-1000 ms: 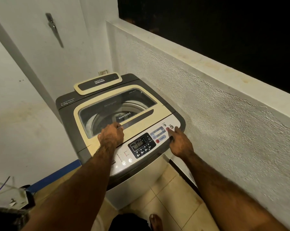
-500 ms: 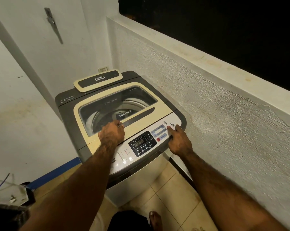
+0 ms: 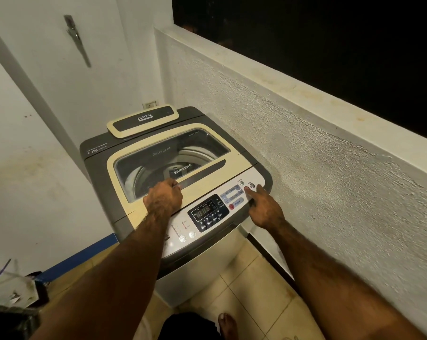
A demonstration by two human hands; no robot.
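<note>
I see the grey top-loading washing machine [image 3: 97,143] standing in the corner beside the rough white wall [image 3: 305,180]. My left hand [image 3: 163,201] curls its fingers over the front handle of the closed cream-framed glass lid [image 3: 232,165]. My right hand [image 3: 265,209] presses one straight forefinger on the small red round button [image 3: 246,189].

Your left grip [image 3: 163,200] curls its fingers over the front edge of the lid [image 3: 232,168] of the washing machine [image 3: 207,266], at the dark handle strip. Your right grip [image 3: 265,209] presses its forefinger on the red button [image 3: 245,189] of the control panel [image 3: 175,241].
</note>
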